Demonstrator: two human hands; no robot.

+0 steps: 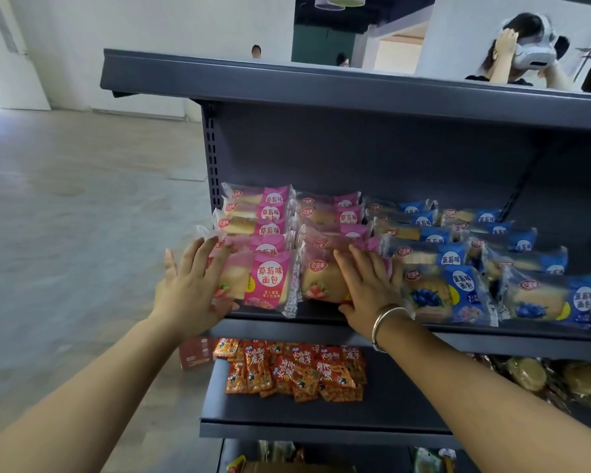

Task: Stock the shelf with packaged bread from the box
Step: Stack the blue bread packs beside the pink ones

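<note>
I see even, moderately bright indoor light. Daylight enters at the far left edge and washes out the floor (pixel 65 199) there. The shelf (pixel 355 158) recess is dim, shaded by the board above. The fingertips (pixel 215 242) are motion-blurred. Wrappers (pixel 270 278) show mild glare. Wide-angle distortion bends straight lines toward the frame edges. Background figures are soft.

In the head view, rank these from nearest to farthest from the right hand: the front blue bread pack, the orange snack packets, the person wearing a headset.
1. front blue bread pack, just right of the right hand, same shelf.
2. orange snack packets, shelf below, lower left.
3. person wearing a headset, behind the shelf, upper right.
</note>
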